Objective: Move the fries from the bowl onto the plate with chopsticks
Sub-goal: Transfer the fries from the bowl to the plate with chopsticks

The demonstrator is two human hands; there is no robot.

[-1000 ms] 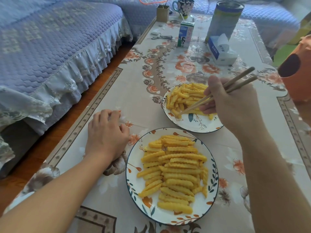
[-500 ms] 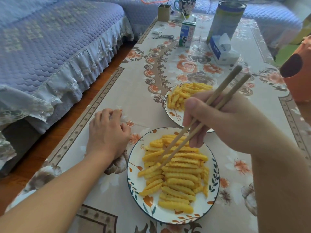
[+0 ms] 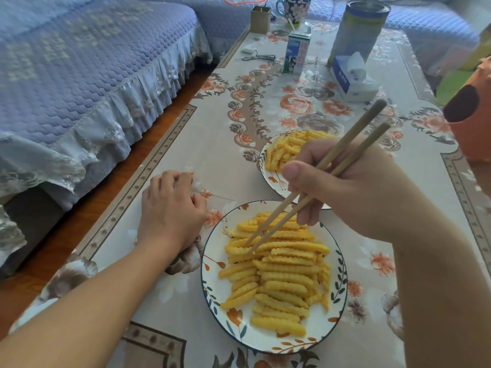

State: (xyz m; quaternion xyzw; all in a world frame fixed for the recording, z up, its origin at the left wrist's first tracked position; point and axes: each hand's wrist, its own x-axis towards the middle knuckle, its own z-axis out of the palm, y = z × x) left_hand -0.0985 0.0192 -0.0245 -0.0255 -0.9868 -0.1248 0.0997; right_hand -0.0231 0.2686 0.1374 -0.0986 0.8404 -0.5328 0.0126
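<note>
A white leaf-patterned plate (image 3: 337, 288) lies near me, covered with crinkle-cut fries (image 3: 281, 266). Behind it stands the bowl (image 3: 268, 176), half hidden by my right hand, with more fries (image 3: 285, 148) inside. My right hand (image 3: 353, 187) grips wooden chopsticks (image 3: 316, 179); their tips rest among the fries at the plate's upper left. I cannot tell if a fry sits between the tips. My left hand (image 3: 170, 211) rests on the tablecloth left of the plate, fingers loosely curled, holding nothing.
A milk carton (image 3: 296, 53), tissue box (image 3: 352, 75), tall tin (image 3: 357, 27), mug (image 3: 293, 7) and small box (image 3: 261, 19) stand at the table's far end. A blue sofa (image 3: 79, 70) runs along the left. An orange object (image 3: 470, 115) is at right.
My right hand carried the chopsticks from the bowl toward me, and their tips came down onto the fries on the plate. My left hand stayed where it was.
</note>
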